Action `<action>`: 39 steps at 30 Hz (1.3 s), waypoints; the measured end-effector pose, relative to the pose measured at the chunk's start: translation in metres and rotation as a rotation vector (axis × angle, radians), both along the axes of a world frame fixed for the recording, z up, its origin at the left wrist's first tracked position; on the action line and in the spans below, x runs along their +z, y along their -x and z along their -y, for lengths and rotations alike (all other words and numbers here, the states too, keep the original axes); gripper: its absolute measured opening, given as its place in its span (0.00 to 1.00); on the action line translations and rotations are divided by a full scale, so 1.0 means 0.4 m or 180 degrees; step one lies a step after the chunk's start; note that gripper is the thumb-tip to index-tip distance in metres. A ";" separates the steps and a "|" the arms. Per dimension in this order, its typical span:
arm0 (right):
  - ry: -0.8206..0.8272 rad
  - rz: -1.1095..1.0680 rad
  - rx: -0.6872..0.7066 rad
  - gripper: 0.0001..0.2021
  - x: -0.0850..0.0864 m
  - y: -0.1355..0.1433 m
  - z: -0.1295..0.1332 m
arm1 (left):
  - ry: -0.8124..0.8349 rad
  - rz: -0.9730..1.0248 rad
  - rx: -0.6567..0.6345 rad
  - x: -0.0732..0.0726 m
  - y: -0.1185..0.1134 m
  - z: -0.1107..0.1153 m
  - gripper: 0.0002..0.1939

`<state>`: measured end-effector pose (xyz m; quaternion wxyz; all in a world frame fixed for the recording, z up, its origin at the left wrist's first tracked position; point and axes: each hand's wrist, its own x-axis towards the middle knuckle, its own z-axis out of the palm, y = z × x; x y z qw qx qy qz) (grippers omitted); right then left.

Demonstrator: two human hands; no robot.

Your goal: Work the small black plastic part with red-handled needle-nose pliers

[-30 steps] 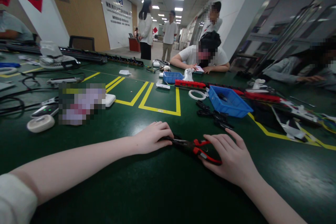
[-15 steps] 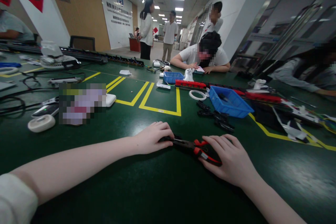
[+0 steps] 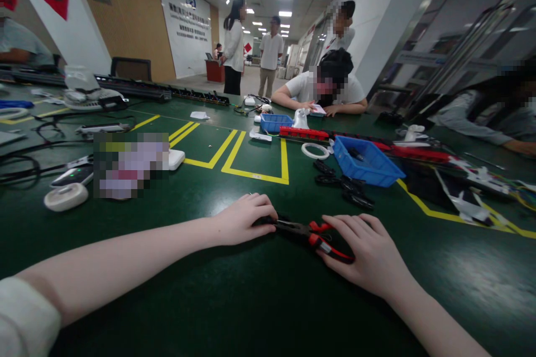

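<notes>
Head view: left hand [image 3: 246, 219] pinches a dark piece [image 3: 263, 221], right hand [image 3: 371, 254] grips pliers [image 3: 300, 228] at it, work apparently unfinished.

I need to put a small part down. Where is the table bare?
The table is bare this side of the pliers, between the forearms, and inside the yellow tape U straight beyond the left hand. Crowded: beyond the right hand, black pieces beside a blue bin; at left, around the white box.

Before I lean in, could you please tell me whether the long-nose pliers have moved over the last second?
No, the long-nose pliers show no visible shift against the yellow tape beyond them.
</notes>
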<state>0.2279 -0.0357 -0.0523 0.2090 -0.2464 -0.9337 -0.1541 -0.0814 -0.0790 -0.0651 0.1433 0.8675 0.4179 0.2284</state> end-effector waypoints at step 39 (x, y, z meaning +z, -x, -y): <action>0.0420 0.0067 -0.0070 0.25 -0.010 -0.003 -0.012 | -0.0036 -0.0022 -0.0018 0.007 0.000 0.004 0.08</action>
